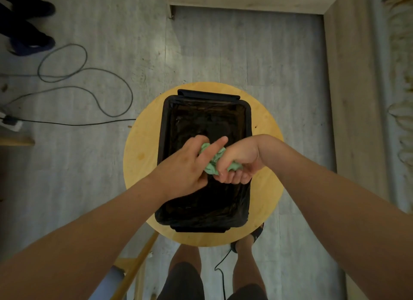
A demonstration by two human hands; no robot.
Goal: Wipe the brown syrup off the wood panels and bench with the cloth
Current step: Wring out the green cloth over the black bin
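The green cloth (211,167) is crumpled into a ball between both hands. The right hand (242,160) grips it from the 3 o'clock side with its fingers curled tightly around it. The left hand (185,165) holds it from the 9 o'clock side; one straight finger lies over the cloth and points to 1 o'clock, and the other fingers of this hand are hidden under the cloth.

The hands and the cloth are above a black rectangular tub (165,112) that is lined with a black plastic bag. What is inside the tub is too dark to tell. The tub stands in the middle of a round wooden stool top (138,143), which has a small dark spot (255,127) at 2 o'clock from the cloth.

On the grey plank floor (111,20), dark cables (107,85) loop at 10 o'clock and run to a power strip (11,123) at 9 o'clock. Another person's dark shoes (33,42) are at 11 o'clock. Light wood panels (348,98) stand at 12 and 3 o'clock, with a patterned rug (400,98) beyond them. The person's bare legs (185,255) are at 6 o'clock.
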